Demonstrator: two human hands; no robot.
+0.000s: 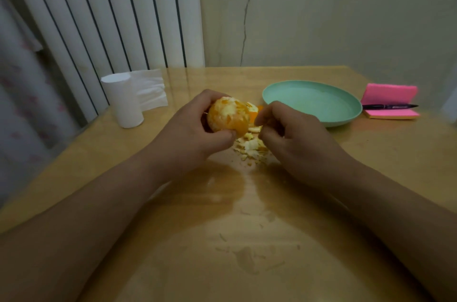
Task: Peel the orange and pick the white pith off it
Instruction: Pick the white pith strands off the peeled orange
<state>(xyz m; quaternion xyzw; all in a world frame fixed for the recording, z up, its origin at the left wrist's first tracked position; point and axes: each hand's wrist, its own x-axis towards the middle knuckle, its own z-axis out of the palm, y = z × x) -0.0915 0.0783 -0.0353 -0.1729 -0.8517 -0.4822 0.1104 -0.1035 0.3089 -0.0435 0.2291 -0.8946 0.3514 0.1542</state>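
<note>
The round orange (227, 114) sits in the middle of the frame, gripped by the left hand (193, 133), whose fingers curl over its top and far side while the thumb presses under its lower right edge. Most of the rind looks to be off. What shows is pale orange flesh mottled with white pith, with one smoother, deeper orange patch at the lower right that may be the last of the rind.

The right hand (291, 136) is just right of the fruit, fingers curled and thumb drawn in towards the fingertips. Whether a shred is pinched between them cannot be told. Below and between the hands, a heap of torn peel and pith scraps (252, 148) lies on the glossy wooden table (247, 227).

My reading is that peeling is nearly over and pith-picking is the step in hand. The next move likely calls for a fine thumb-and-finger pinch on a loose pith edge, a gentle pull along the segment so that the skin does not tear, and small turns of the fruit by the left hand.

Right of centre stands a mint-green round plastic plate (311, 101). At the right edge lies a pink sticky-note pad (388, 93) with a black pen (390, 106) across it. The faint print on the pen's barrel is too small to read. A white tissue roll (123, 101) at centre left bears no label.
</note>
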